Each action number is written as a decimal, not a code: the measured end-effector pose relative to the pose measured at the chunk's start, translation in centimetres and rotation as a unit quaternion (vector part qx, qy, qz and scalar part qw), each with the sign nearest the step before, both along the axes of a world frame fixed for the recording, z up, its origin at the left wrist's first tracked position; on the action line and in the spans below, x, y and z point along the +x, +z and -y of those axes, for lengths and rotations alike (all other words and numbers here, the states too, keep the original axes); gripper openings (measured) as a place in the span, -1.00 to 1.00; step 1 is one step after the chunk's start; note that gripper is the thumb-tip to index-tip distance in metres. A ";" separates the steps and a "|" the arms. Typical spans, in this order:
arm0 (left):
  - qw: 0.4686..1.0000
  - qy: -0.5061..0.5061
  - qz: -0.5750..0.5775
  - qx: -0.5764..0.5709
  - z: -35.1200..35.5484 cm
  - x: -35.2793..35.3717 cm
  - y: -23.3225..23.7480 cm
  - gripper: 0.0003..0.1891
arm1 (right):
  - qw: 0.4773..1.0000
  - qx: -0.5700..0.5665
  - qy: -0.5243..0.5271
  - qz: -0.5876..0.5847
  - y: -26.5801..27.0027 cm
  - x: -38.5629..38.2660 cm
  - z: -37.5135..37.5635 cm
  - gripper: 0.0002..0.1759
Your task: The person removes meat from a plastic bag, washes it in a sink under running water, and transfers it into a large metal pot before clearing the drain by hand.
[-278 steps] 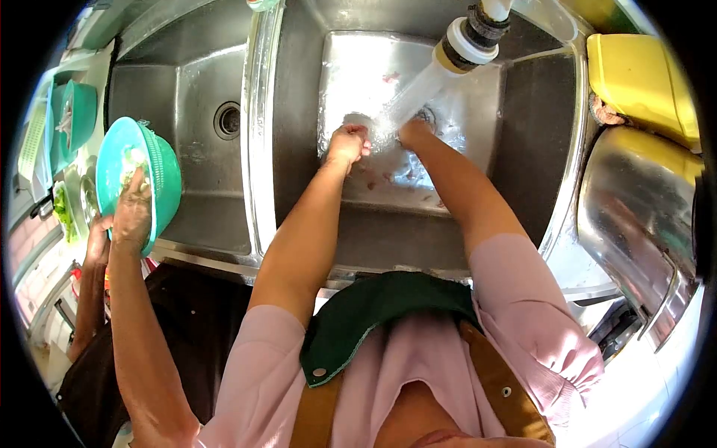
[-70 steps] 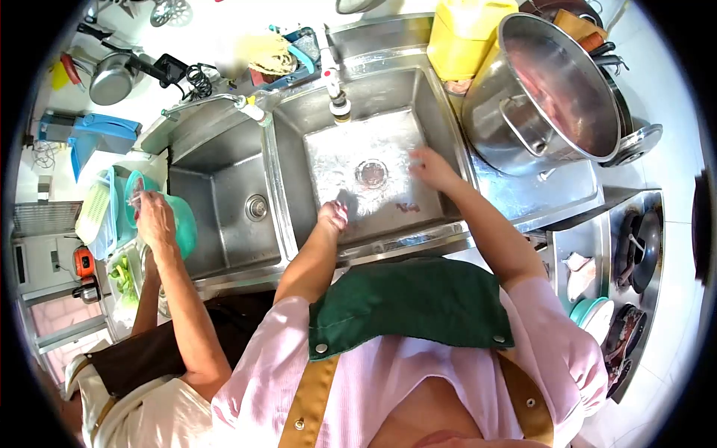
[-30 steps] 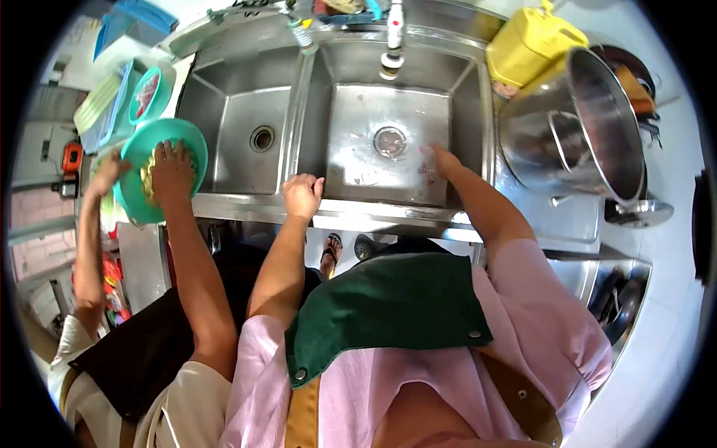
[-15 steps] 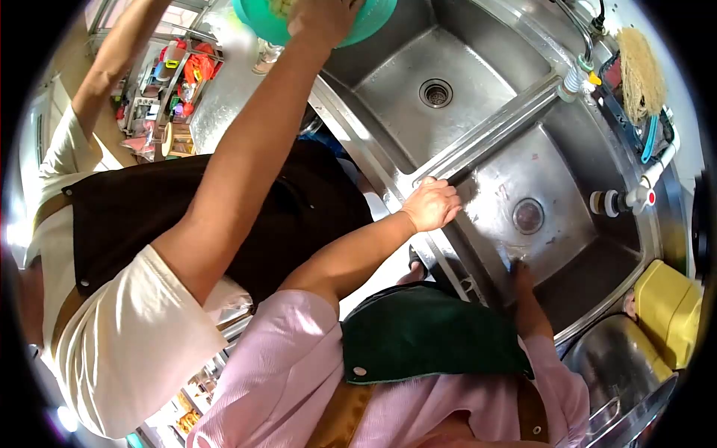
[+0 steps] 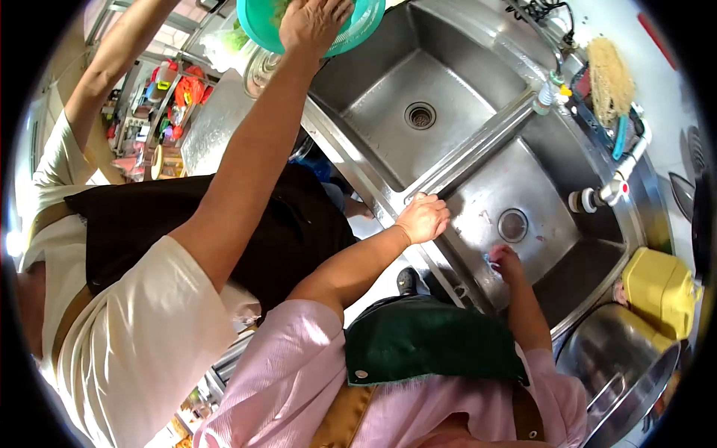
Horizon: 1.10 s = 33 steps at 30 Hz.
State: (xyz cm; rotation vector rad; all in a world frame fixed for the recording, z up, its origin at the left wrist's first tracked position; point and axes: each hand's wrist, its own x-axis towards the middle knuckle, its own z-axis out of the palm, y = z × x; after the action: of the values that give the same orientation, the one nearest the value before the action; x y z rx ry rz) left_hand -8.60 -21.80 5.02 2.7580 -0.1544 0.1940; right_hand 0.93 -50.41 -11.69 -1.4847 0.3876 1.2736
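My left hand (image 5: 423, 218) is closed over the front rim (image 5: 394, 200) of the steel double sink, near the divider. My right hand (image 5: 508, 263) is low inside the nearer basin (image 5: 549, 201), close to its drain (image 5: 513, 225). Its fingers are drawn together, and a small pale-blue bit shows at their tips, too small to name. Wet shine and small reddish-brown specks mark the basin floor around it.
At left, a co-worker's hand (image 5: 312, 26) reaches into a green colander (image 5: 261, 26). The other basin (image 5: 448, 82) lies beyond the divider. A white pipe valve (image 5: 618, 190), a loofah (image 5: 611, 78), a yellow jug (image 5: 657, 291) and a steel pot (image 5: 609, 351) stand around the right side.
My right hand has lifted slightly from the basin floor and moved left, its fingers now showing. My left hand stays on the rim. The view has shifted slightly; the co-worker's hand has opened over the colander.
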 end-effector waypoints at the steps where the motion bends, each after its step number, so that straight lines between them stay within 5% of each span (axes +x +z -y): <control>1: 1.000 0.004 -0.011 -0.015 0.1 -0.1 0.1 -0.92 | 0.991 -0.026 0.023 0.131 -1.2 0.4 0.1 -0.86; 2: 1.000 -0.008 -0.002 -0.017 0.0 -0.2 0.1 -0.92 | 0.963 -0.056 0.044 0.259 -1.5 1.0 0.2 -0.87; 4: 1.000 0.009 -0.014 -0.002 0.1 -0.3 -0.1 -0.92 | 0.958 -0.083 -0.044 0.270 0.9 2.0 -0.3 -0.84; 6: 1.000 0.004 -0.021 -0.002 0.1 -0.3 -0.2 -0.92 | 0.960 0.120 -0.240 0.083 8.9 1.9 -2.2 -0.75; 7: 1.000 0.003 -0.025 0.008 0.1 -0.4 -0.6 -0.93 | 0.915 0.278 -0.282 0.081 10.2 1.9 -2.3 -0.67; 8: 1.000 0.001 0.006 -0.014 0.0 -0.6 -1.1 -0.94 | 0.909 0.274 -0.301 0.086 13.5 1.8 -2.4 -0.57; 12: 1.000 -0.009 0.028 0.000 0.3 -0.5 -1.0 -0.94 | 0.866 0.387 -0.250 0.194 24.2 0.4 -0.6 -0.45; 16: 0.999 -0.012 0.052 0.000 0.6 -0.7 -0.5 -0.89 | 0.848 0.368 -0.265 0.275 31.9 -1.9 2.2 -0.48; 21: 0.999 -0.008 0.050 0.017 0.8 -0.9 0.0 -0.87 | 0.798 0.168 -0.302 0.495 39.7 -5.1 7.2 -0.59; 26: 0.998 -0.008 0.045 0.035 0.4 -0.7 -1.3 -0.88 | 0.485 -0.259 -0.281 0.787 45.2 -5.9 17.6 -0.77; 28: 0.998 -0.003 0.026 0.049 0.4 -0.7 -0.6 -0.87 | 0.513 -0.445 -0.229 0.698 45.6 -5.7 21.0 -0.75; 30: 0.999 -0.004 0.026 0.036 0.4 -0.8 -0.5 -0.86 | 0.253 -0.644 -0.063 0.720 45.0 -5.2 21.3 -0.76; 31: 0.999 -0.002 0.023 0.028 0.5 -0.7 -0.3 -0.87 | 0.255 -0.639 -0.058 0.724 44.4 -4.8 21.3 -0.76; 33: 0.999 0.002 0.027 0.026 0.6 -0.8 -0.3 -0.87 | 0.449 -0.355 -0.211 0.792 44.2 -5.2 16.1 -0.76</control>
State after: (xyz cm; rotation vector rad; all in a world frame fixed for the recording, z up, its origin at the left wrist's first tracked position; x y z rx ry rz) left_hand -9.36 -22.36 4.75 2.8067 -0.1706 0.2708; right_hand -4.29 -66.46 32.54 -2.3360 -0.0919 -1.1545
